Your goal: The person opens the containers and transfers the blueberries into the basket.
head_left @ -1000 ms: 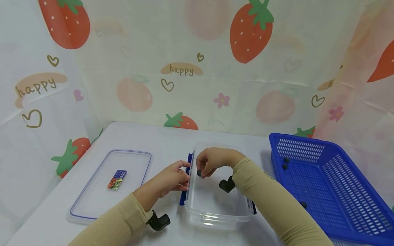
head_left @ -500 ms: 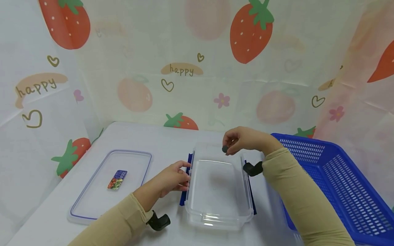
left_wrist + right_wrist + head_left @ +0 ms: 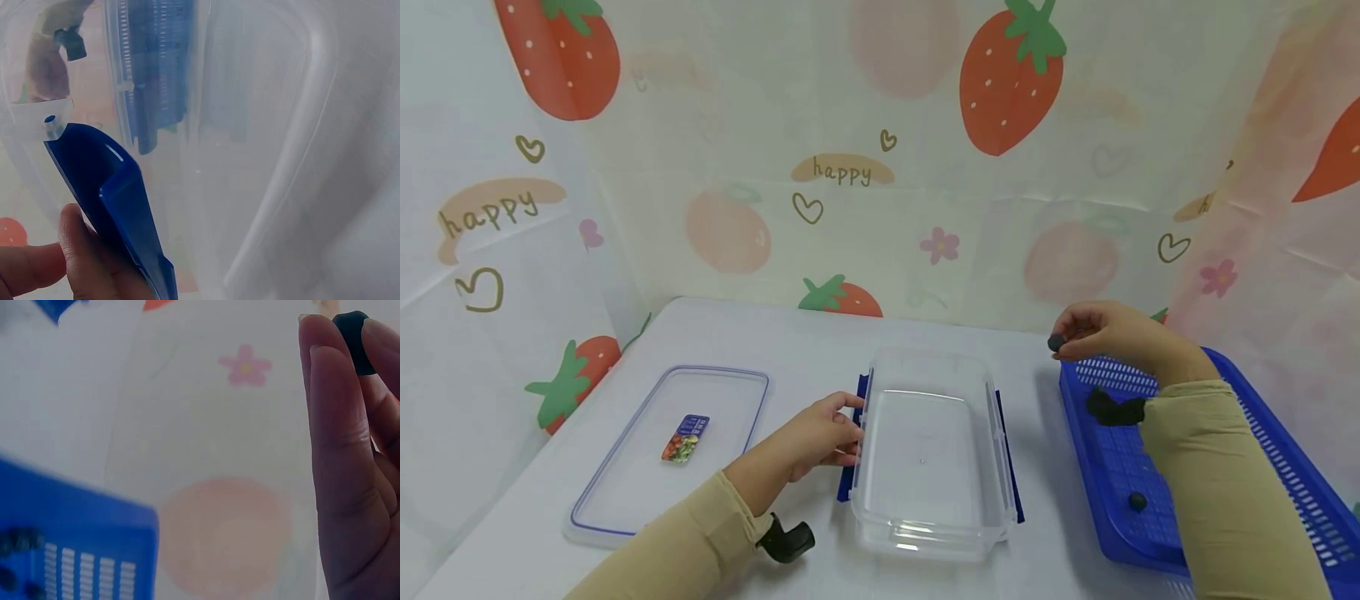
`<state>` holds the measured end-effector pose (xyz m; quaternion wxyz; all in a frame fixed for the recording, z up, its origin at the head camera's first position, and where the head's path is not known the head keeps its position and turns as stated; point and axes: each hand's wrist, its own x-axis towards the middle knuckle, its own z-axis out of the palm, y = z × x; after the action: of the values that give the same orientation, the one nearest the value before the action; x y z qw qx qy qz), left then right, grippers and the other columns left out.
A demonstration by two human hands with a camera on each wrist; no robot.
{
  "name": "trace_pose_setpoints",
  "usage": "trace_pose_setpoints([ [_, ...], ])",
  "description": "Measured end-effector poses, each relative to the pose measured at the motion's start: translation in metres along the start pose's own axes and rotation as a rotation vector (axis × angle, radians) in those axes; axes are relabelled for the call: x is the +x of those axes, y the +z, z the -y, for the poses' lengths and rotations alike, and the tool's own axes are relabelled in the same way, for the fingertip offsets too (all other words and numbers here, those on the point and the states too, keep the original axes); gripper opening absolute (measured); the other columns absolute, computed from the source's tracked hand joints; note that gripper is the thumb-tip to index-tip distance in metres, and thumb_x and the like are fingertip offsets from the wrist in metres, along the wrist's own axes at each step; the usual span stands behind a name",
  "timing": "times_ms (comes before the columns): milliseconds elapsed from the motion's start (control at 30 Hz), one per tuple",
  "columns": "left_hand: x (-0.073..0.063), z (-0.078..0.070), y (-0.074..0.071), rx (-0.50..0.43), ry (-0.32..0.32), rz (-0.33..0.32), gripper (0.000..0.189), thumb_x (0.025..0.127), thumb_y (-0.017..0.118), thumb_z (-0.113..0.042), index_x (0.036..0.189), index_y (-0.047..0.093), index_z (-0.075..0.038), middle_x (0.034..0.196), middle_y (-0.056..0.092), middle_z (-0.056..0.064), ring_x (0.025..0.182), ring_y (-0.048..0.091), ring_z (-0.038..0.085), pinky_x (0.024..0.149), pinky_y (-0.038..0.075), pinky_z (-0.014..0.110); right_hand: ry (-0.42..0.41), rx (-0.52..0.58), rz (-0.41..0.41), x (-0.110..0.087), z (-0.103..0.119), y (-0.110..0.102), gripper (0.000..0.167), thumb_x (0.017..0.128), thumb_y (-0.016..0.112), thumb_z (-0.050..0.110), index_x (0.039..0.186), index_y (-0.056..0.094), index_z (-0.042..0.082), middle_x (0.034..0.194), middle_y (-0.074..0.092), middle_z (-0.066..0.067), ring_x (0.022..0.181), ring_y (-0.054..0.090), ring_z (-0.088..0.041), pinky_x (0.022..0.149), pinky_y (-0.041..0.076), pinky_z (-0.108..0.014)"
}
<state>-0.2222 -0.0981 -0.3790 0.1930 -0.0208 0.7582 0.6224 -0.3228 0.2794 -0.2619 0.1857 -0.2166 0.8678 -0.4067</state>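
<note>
My left hand (image 3: 816,433) rests against the left side of a clear plastic storage box (image 3: 928,521), fingers loosely extended toward its rim. In the left wrist view, the fingers (image 3: 90,262) touch a blue side latch (image 3: 119,194) that hangs outward. Thumb and fingertips of my right hand (image 3: 1108,333) pinch a small dark ball (image 3: 1056,342) above the far left corner of a blue slotted basket (image 3: 1082,467). Another dark ball (image 3: 1137,502) lies in the basket. Several dark pieces (image 3: 22,540) show inside it in the right wrist view; the ball (image 3: 355,342) there sits between fingertips.
A clear lid (image 3: 625,492) with a blue seal lies flat left of the box, bearing a colourful sticker (image 3: 685,438). White table (image 3: 805,350) surface separates box and basket. A printed strawberry curtain (image 3: 737,108) stands behind. The right sleeve (image 3: 1232,475) covers part of the basket.
My right hand has moved rightward from over the box to above the basket's edge, still pinching the dark ball. The left hand, box and lid have stayed in place.
</note>
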Motion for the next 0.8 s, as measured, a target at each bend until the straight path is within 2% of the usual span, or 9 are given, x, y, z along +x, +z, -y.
trace_pose_setpoints([
  [200, 0.001, 0.0, 0.0, -0.001, 0.002, 0.003, 0.047, 0.089, 0.055, -0.005, 0.132, 0.038, -0.012, 0.086, 0.057, 0.013, 0.071, 0.057, 0.019, 0.067, 0.055, 0.029, -0.007, 0.053, -0.028, -0.019, -0.026, -0.015, 0.03, 0.083, 0.064, 0.006, 0.104, 0.049, -0.01, 0.093, 0.059, -0.012, 0.086, 0.063, -0.018, 0.077, 0.053, -0.028],
  [467, 0.003, 0.001, 0.001, 0.01, -0.004, -0.008, 0.041, 0.089, 0.055, -0.006, 0.128, 0.041, -0.009, 0.086, 0.057, 0.013, 0.071, 0.057, 0.02, 0.067, 0.055, 0.028, 0.05, 0.108, -0.045, -0.025, -0.057, -0.025, 0.024, 0.083, 0.062, 0.0, 0.1, 0.049, -0.012, 0.087, 0.06, -0.006, 0.082, 0.062, -0.013, 0.074, 0.054, -0.027],
  [600, 0.003, 0.002, 0.001, 0.003, -0.017, -0.014, 0.033, 0.09, 0.055, -0.007, 0.121, 0.045, -0.005, 0.085, 0.057, 0.013, 0.072, 0.057, 0.019, 0.067, 0.055, 0.028, 0.077, 0.141, -0.007, -0.026, -0.069, -0.026, 0.022, 0.083, 0.062, -0.001, 0.1, 0.051, -0.009, 0.089, 0.06, -0.005, 0.084, 0.063, -0.013, 0.076, 0.053, -0.027],
  [800, 0.002, 0.004, 0.001, -0.008, -0.019, -0.015, 0.028, 0.09, 0.053, -0.006, 0.117, 0.046, -0.004, 0.084, 0.057, 0.013, 0.072, 0.057, 0.019, 0.067, 0.055, 0.028, 0.073, 0.2, 0.04, -0.024, -0.079, -0.024, 0.013, 0.084, 0.059, -0.003, 0.096, 0.053, -0.004, 0.087, 0.06, -0.003, 0.084, 0.063, -0.014, 0.079, 0.053, -0.029],
])
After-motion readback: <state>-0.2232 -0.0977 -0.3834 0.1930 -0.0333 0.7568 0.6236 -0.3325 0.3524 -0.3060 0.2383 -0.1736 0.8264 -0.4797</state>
